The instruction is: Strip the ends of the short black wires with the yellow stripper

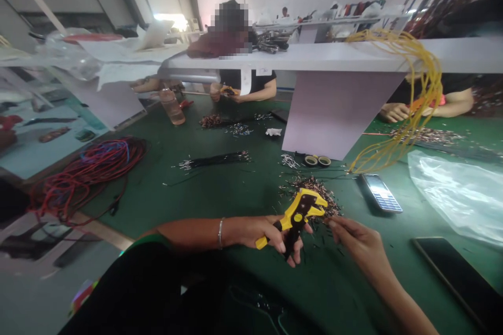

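My left hand [275, 236] is wrapped round the handles of a yellow and black wire stripper [299, 215], whose jaws point up and to the right. Just right of those jaws, the fingertips of my right hand [359, 241] are pinched together; what they hold is too small to make out. Under and behind the tool lies a pile of short wire pieces [324, 192] with copper and dark bits. Some dark scraps are scattered on the green table below my hands.
Dark wires [216, 159] lie bundled at centre left, red cables [98, 178] farther left. Right are a keypad phone [380, 193], a black smartphone [459, 277] and a clear plastic bag [451, 193]. Yellow wires [426, 89] hang from the white shelf [338, 57]. Co-workers sit opposite.
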Motion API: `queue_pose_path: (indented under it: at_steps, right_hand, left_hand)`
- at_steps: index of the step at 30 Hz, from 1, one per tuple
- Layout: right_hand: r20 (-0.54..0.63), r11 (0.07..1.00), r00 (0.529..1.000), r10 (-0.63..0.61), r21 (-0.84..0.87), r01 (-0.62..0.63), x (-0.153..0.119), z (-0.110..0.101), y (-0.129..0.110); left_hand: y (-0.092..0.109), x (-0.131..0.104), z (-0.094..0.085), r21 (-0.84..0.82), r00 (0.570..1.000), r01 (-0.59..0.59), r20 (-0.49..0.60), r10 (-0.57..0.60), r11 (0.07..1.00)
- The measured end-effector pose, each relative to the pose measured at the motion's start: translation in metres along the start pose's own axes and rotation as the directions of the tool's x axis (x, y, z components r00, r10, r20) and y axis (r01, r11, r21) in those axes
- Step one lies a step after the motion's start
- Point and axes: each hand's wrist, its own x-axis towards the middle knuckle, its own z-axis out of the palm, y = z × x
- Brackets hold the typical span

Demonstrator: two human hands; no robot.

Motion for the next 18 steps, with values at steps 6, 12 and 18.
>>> queue_pose_path:
  at_steps: [6,12,18]
  right_hand:
    - [-0.013,1.0,1.0,-0.002,-0.005,0.002,0.001,0.001,0.004]
    - [-0.008,1.0,1.0,0.012,-0.008,-0.012,0.0,0.001,0.004]
    - [-0.026,0.999,1.0,-0.004,-0.038,0.003,-0.002,-0.001,0.001]
  left_hand:
    - [-0.001,-0.001,0.002,0.023,1.0,-0.011,0.002,0.011,1.0]
    - [-0.005,0.0,-0.002,-0.008,0.999,0.029,0.025,-0.028,1.0]
    - [-0.01,0.002,-0.001,-0.048,0.996,0.086,0.033,-0.084,0.995]
